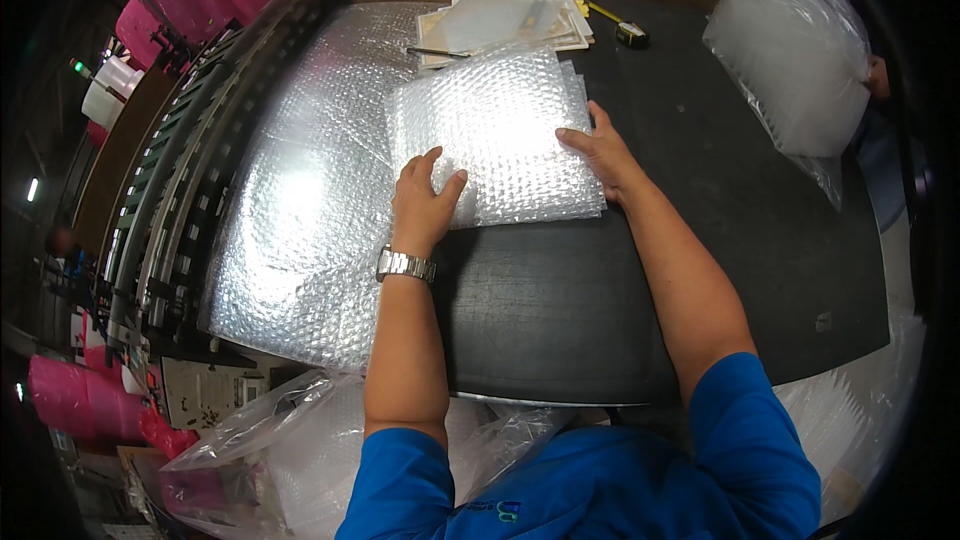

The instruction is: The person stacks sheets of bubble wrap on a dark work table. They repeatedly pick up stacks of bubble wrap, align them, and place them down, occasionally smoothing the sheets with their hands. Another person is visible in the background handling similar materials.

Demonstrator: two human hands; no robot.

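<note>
A stack of clear bubble-wrap sheets or pouches [490, 130] lies in front of me, its layers slightly uneven along the right side. My left hand [425, 200] rests on its lower left corner, thumb and fingers apart. At the right edge, my right hand [605, 155] grips the stack, with the thumb on top and the other fingers partly hidden at the side. Under the stack's left part, a larger sheet of bubble wrap [300, 190] spreads over the table's left side.
Behind the stack are papers [500, 22], a pen [437, 52] and a yellow-black tape measure [631, 34] on the dark table [760, 270]. A roller machine [160, 200] borders the left. At the far right, another person's hand [878, 78] is beside a clear bag of sheets [795, 65].
</note>
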